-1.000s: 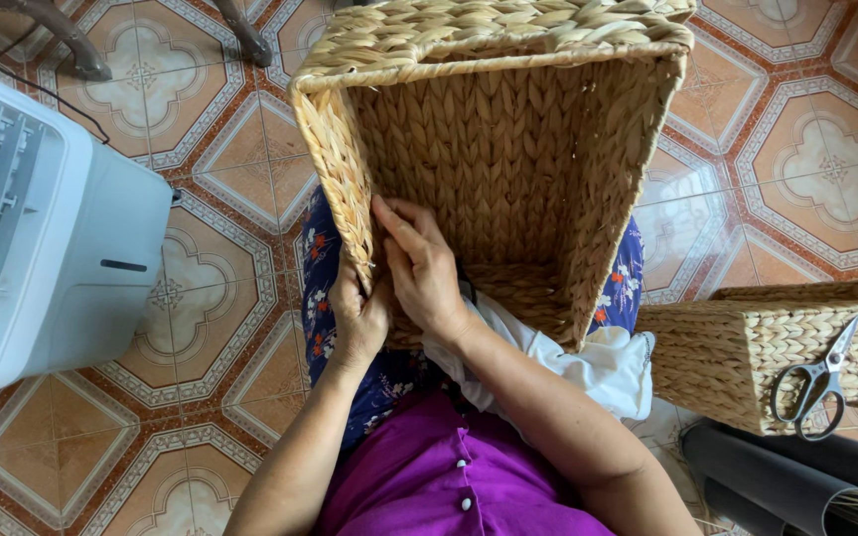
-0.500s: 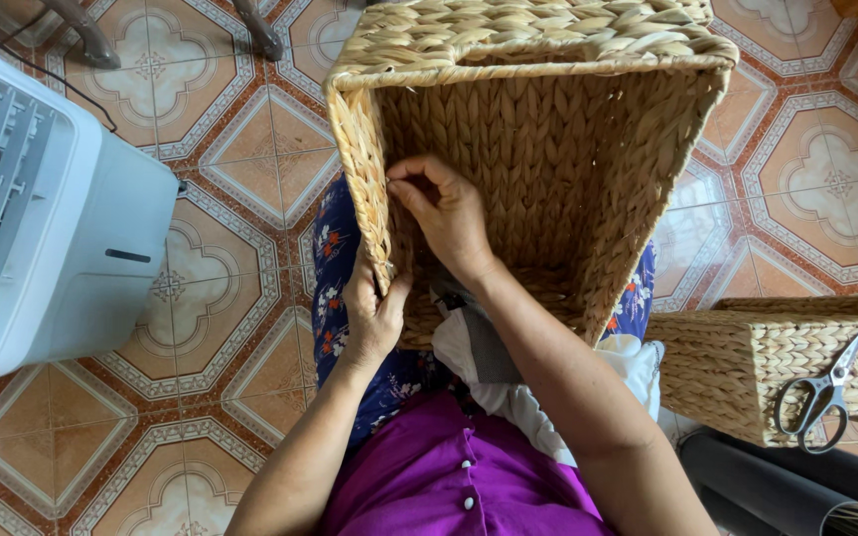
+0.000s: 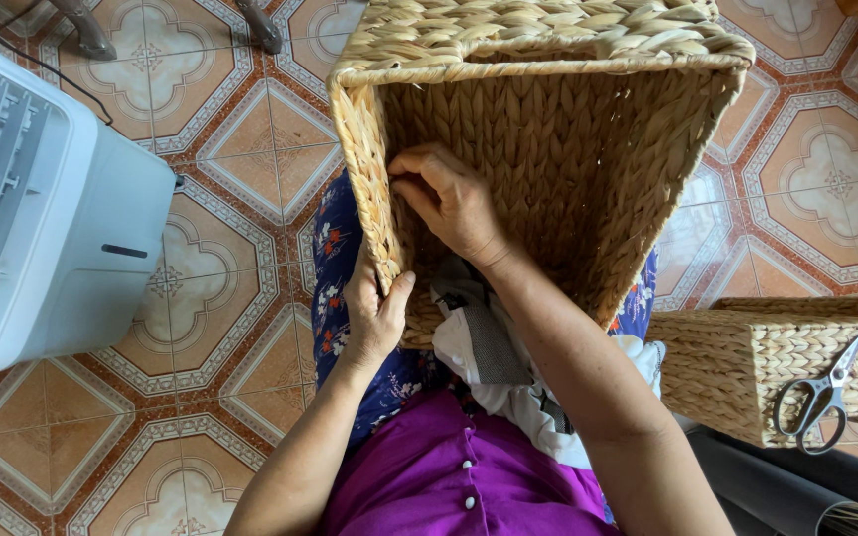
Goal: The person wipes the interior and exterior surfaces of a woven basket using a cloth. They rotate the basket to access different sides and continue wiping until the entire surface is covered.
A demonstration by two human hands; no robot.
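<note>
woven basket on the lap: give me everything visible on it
The woven basket is rectangular, made of thick braided straw-coloured fibre with a plaited rim. It is tipped on its side over the person's lap, its open mouth facing the camera, the inside bare. The left hand grips the left wall's lower edge from outside; the right hand reaches inside, fingers pinching at that same wall. White and grey cloth lies at its lower edge.

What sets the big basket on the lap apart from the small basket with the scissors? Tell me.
The big woven basket lies tipped, its open mouth toward the person; the small woven basket rests level at the right. The big one is held: the left hand grips its rim and the right hand reaches inside. The small one is untouched and carries scissors. Both are pale braided straw.
</note>
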